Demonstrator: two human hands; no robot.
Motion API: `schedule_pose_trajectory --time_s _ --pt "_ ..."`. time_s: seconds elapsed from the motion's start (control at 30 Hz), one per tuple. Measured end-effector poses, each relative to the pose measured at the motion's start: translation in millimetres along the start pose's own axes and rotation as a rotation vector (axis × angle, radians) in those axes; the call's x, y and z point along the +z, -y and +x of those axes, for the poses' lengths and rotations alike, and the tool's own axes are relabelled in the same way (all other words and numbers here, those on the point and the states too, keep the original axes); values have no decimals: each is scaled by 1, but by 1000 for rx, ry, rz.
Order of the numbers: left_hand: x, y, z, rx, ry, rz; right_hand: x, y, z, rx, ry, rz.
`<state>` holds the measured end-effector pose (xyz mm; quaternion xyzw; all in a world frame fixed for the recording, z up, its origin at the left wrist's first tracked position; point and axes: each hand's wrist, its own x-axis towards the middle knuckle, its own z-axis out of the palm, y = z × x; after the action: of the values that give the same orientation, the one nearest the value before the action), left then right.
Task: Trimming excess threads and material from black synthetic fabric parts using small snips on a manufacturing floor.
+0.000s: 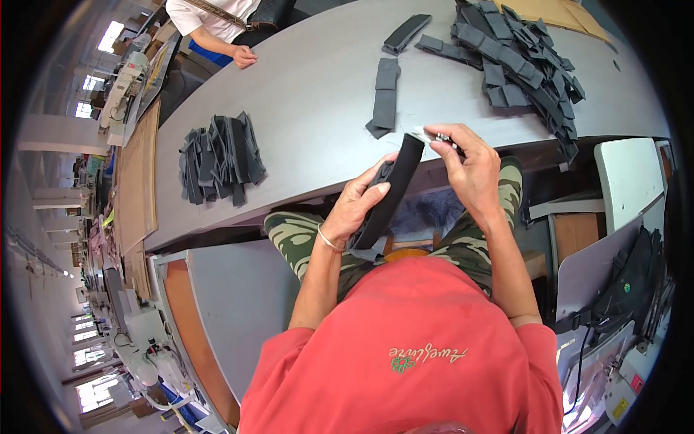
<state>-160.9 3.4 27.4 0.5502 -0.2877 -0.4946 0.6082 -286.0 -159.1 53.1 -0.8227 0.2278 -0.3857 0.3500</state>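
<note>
My left hand (359, 205) grips a long black fabric strip (390, 189) that slants up toward the table edge. My right hand (470, 165) pinches a small metal tool (439, 137), perhaps snips, just beside the strip's upper end. Both hands are over my lap, at the near edge of the grey table (303, 108). A bangle sits on my left wrist.
A pile of dark fabric pieces (219, 158) lies at the table's left, a larger heap (522, 61) at the far right, and a few stacked pieces (384, 96) in the middle. Another person's hand (244, 56) rests on the far edge. A sewing machine (124, 81) stands at left, a black bag (627, 283) at right.
</note>
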Motion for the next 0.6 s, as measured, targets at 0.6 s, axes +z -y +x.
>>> schedule_pose_trajectory --time_s 0.6 --pt "9 3 27 214 -252 -456 -1 15 -44 102 332 255"
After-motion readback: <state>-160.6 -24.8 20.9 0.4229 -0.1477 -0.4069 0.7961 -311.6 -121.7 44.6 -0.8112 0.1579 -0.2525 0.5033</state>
